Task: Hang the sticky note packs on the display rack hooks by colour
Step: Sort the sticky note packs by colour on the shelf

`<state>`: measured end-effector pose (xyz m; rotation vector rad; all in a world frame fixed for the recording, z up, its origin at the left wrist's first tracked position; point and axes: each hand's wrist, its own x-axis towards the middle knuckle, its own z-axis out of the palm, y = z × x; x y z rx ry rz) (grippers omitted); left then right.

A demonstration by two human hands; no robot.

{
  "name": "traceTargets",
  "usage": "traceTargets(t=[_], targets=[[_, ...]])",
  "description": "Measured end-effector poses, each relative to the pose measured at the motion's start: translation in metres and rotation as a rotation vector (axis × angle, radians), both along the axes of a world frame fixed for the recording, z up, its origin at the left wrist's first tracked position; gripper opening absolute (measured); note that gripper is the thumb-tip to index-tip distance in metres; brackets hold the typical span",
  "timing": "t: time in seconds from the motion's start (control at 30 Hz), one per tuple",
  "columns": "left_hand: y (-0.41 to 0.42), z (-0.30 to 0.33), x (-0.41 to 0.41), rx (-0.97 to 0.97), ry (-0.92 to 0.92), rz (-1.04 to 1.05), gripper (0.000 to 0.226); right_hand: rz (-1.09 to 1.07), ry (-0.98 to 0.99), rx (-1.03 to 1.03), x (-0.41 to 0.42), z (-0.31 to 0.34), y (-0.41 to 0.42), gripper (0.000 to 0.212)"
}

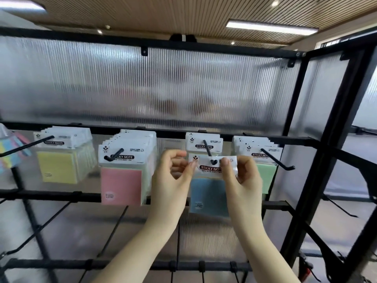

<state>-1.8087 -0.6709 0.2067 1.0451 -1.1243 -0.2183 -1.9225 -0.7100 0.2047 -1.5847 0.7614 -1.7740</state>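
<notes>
step: threading blue sticky note pack (210,193) onto hook (208,150) | left hand (173,176) and right hand (242,176) each pinch a header corner, pack between them | advice: keep header level, hole on hook tip, push straight back.

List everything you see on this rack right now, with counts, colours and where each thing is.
Yellow sticky note packs: a stack, left hook.
Pink sticky note packs: a stack, second hook.
Blue sticky note pack: one, held at the third hook's tip.
Green sticky note packs: a stack, right hook.
Multicolour notes: far left edge.
Display rack: black frame, ribbed translucent panels.
Left hand, right hand: pinching the blue pack's header.
</notes>
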Motion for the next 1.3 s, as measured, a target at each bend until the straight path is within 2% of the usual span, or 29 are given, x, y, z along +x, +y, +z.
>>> traceTargets(t=[0.03, 0.2, 0.33, 0.47, 0.5, 0.63, 0.73, 0.87, 1.1, 1.23, 1.3], targets=[[-0.003, -0.003, 0.001, 0.007, 0.001, 0.024, 0.022, 0.021, -0.016, 0.011, 0.001, -0.001, -0.002, 0.013], [-0.021, -0.021, 0.011, 0.062, -0.026, 0.086, 0.017, 0.121, 0.038, 0.096, 0.004, -0.011, -0.014, 0.044], [-0.035, -0.035, 0.019, 0.115, -0.063, 0.108, 0.011, 0.102, 0.088, 0.154, 0.009, -0.024, -0.032, 0.043], [-0.046, -0.043, 0.023, 0.131, -0.073, 0.116, 0.045, 0.047, 0.106, 0.192, 0.017, -0.026, -0.049, 0.045], [-0.049, -0.043, 0.024, 0.131, -0.071, 0.118, 0.046, 0.028, 0.107, 0.198, 0.018, -0.027, -0.053, 0.047], [-0.063, -0.04, 0.022, 0.174, -0.091, 0.157, 0.031, 0.001, 0.143, 0.234, 0.023, -0.028, -0.062, 0.06], [-0.075, -0.042, 0.023, 0.198, -0.103, 0.202, 0.029, 0.01, 0.187, 0.264, 0.026, -0.03, -0.068, 0.054], [-0.09, -0.052, 0.028, 0.297, -0.041, 0.221, 0.034, 0.028, 0.23, 0.326, 0.029, -0.036, -0.074, 0.03], [-0.085, -0.084, 0.028, 0.476, -0.018, 0.183, 0.021, 0.009, 0.236, 0.455, 0.031, -0.064, -0.076, 0.041], [-0.064, -0.099, 0.035, 0.614, -0.14, 0.141, 0.028, 0.059, 0.192, 0.587, 0.03, -0.088, -0.064, 0.045], [-0.049, -0.105, 0.04, 0.656, -0.221, 0.118, 0.025, 0.079, 0.222, 0.607, 0.032, -0.098, -0.056, 0.036]])
